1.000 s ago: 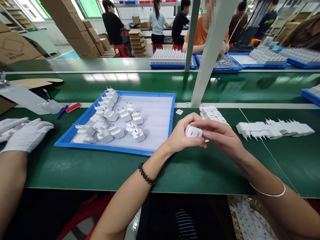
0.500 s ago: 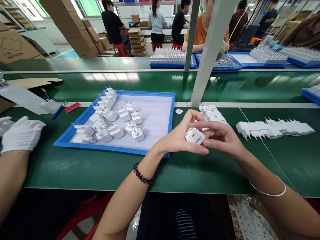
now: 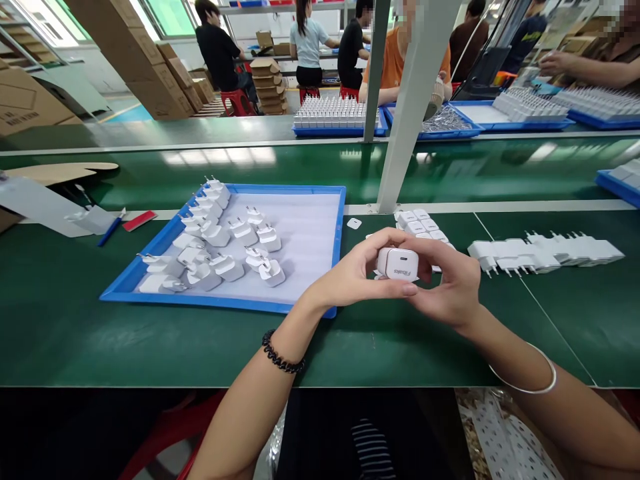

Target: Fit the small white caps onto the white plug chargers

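Observation:
Between both hands, above the green workbench, is a white plug charger (image 3: pixel 399 264) with its port and printed lettering turned toward me. My left hand (image 3: pixel 357 270) grips it from the left, thumb along the underside. Closed on its right side is my right hand (image 3: pixel 450 280). Just behind the hands lies a block of white charger housings (image 3: pixel 423 224), partly hidden by my fingers. A blue-rimmed tray (image 3: pixel 215 303) to the left holds several white chargers (image 3: pixel 203 275) with their pins showing. To the right a row of white chargers (image 3: pixel 545 253) lies on the bench.
A small white cover piece (image 3: pixel 354 223) lies beside the tray. A grey-white post (image 3: pixel 405 133) rises behind my hands. At the left are a blue pen (image 3: pixel 111 230) and a red strip (image 3: pixel 140 221). Across the bench, people sit behind trays of chargers (image 3: pixel 335 113).
The charger has turned so its port and lettering face me level. My right hand has closed around it from the right. A neighbour's gloved hands at the left have left view.

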`<state>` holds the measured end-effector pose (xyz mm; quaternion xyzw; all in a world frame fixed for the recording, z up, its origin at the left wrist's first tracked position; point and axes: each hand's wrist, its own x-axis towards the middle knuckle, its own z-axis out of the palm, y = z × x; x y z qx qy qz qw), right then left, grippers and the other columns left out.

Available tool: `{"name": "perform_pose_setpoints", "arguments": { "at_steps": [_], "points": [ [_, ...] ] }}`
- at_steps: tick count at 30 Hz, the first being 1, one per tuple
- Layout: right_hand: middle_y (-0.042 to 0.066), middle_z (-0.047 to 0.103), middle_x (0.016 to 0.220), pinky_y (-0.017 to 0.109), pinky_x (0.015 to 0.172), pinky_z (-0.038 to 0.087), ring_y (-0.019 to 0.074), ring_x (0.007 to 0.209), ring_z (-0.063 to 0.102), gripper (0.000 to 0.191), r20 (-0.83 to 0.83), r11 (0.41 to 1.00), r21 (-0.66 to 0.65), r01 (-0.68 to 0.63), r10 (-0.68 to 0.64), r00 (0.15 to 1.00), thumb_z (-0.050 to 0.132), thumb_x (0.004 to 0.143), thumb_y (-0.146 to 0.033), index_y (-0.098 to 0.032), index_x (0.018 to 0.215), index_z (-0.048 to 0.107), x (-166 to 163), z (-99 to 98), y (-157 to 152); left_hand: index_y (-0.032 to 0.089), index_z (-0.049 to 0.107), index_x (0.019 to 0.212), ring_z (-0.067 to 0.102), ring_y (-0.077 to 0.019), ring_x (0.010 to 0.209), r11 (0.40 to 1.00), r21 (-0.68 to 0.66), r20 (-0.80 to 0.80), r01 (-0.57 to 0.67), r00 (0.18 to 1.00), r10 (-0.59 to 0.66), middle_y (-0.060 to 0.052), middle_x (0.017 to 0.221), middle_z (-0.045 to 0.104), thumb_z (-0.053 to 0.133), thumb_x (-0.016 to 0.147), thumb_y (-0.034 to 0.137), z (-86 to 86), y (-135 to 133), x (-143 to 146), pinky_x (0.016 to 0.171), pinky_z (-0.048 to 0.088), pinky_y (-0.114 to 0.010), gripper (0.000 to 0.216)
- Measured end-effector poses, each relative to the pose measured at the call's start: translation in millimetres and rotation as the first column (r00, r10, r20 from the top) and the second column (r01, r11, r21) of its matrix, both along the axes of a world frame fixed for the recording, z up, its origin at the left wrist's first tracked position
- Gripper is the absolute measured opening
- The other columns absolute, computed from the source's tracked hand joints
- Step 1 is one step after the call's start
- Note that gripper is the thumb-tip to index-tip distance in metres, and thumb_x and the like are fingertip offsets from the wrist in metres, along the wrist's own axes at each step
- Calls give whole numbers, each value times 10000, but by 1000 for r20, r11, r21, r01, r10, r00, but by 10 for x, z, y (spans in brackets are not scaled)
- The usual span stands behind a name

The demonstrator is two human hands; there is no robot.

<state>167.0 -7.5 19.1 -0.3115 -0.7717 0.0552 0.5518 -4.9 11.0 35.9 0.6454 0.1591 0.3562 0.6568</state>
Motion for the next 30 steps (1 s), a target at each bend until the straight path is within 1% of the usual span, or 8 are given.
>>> {"name": "perform_pose_setpoints", "arguments": {
  "at_steps": [3,6,9,12,14,17,22,30],
  "points": [
    [-35,520,631,297,514,397,127,536,437,293,31,996,46,75,-76,997,704,740,-170,-226,1022,650,-27,22,-16,208,535,1132,633,-210,1007,993,-95,113,76,991,-65,-63,1043,640,747,782,277,-63,3,32,875,495,-321,415],
    [-27,506,657,332,583,444,150,596,472,312,36,990,68,120,-123,992,706,745,-171,-242,1047,665,-41,27,-19,199,572,1054,615,-161,898,986,-161,178,40,984,-11,-22,925,628,760,756,286,-130,10,70,820,476,-269,363],
    [52,596,887,411,718,531,229,833,598,308,-4,990,48,134,-134,991,726,743,-207,-247,1044,680,-45,11,-7,186,594,986,575,-130,809,978,-210,158,-14,986,48,-7,876,613,781,723,295,-145,10,98,751,449,-238,340],
    [104,639,1165,461,842,564,282,1066,639,341,-53,999,-50,7,-9,999,719,763,-188,-255,1093,668,-46,-21,2,184,595,971,567,-124,787,979,-198,154,-49,985,81,-8,879,611,798,703,283,-126,0,114,733,446,-235,351],
    [105,673,1186,407,760,592,275,1064,668,382,-93,992,-103,-73,63,994,717,768,-160,-256,1133,655,-46,-43,1,181,593,964,567,-124,778,983,-168,160,-78,981,105,-6,859,604,808,691,283,-117,-9,124,751,454,-243,362],
    [110,705,1171,350,640,597,285,1066,683,384,-110,988,-134,-82,68,992,711,766,-160,-249,1136,662,-40,-58,-7,179,594,962,560,-121,747,985,-132,172,-113,976,135,-2,830,590,810,692,310,-127,-26,146,780,467,-263,370],
    [115,718,1165,436,781,618,290,1058,693,341,-46,992,-123,-28,22,999,692,793,-193,-250,1128,671,-36,-46,-17,184,593,967,519,-107,678,977,-134,155,-168,970,188,12,784,572,820,675,358,-160,-48,185,746,463,-269,409],
    [102,721,1147,456,882,603,293,1050,709,420,32,995,68,67,-69,997,687,769,-121,-260,1165,669,-80,-107,7,165,607,861,467,-95,658,931,-172,113,-322,932,343,31,704,536,747,721,324,-178,-89,284,678,417,-244,254]
  ]
}}
